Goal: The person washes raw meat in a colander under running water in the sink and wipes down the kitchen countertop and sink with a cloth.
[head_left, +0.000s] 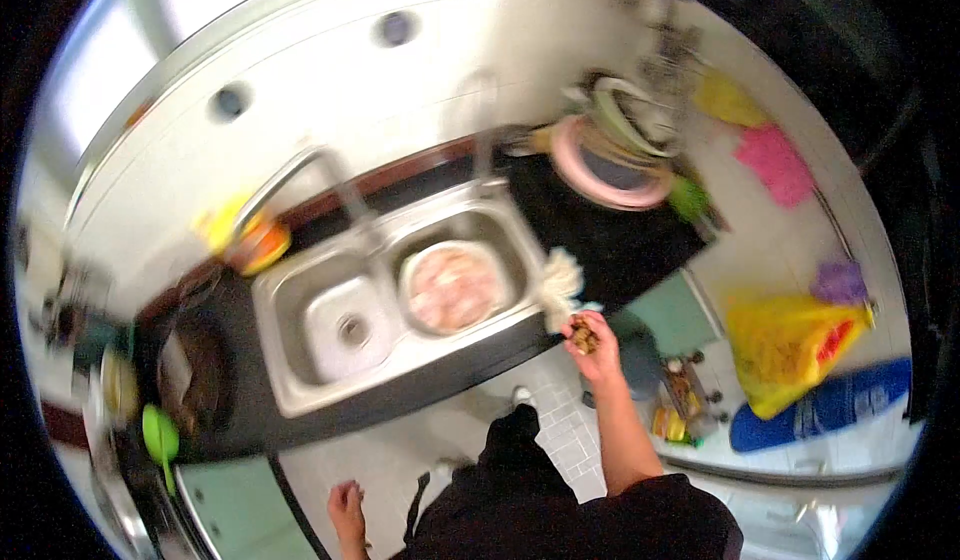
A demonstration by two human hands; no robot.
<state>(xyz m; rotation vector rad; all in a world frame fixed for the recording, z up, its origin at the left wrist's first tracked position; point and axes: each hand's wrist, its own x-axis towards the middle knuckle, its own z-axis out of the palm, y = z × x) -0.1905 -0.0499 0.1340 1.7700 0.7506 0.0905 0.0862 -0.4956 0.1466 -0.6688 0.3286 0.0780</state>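
My right hand [597, 358] is raised beside the counter's front edge, fingers curled around a handful of small brown pieces [583, 336] whose kind I cannot make out. Just beyond it, a pale cloth [560, 282] hangs over the sink's right rim. My left hand [347, 506] hangs low near my body, blurred, its fingers loosely bent and apart, with nothing visible in them. In the right basin of the steel sink [290, 385], a bowl [408, 278] holds pale pink pieces that look like raw meat. The left basin shows its drain [352, 330].
A curved faucet [290, 178] arches over the left basin. Stacked basins, one pink [640, 200], stand on the black counter's right. A wok [195, 370] and green ladle [160, 435] are left. A yellow bag [780, 345] hangs at right, near a dark bin [640, 360].
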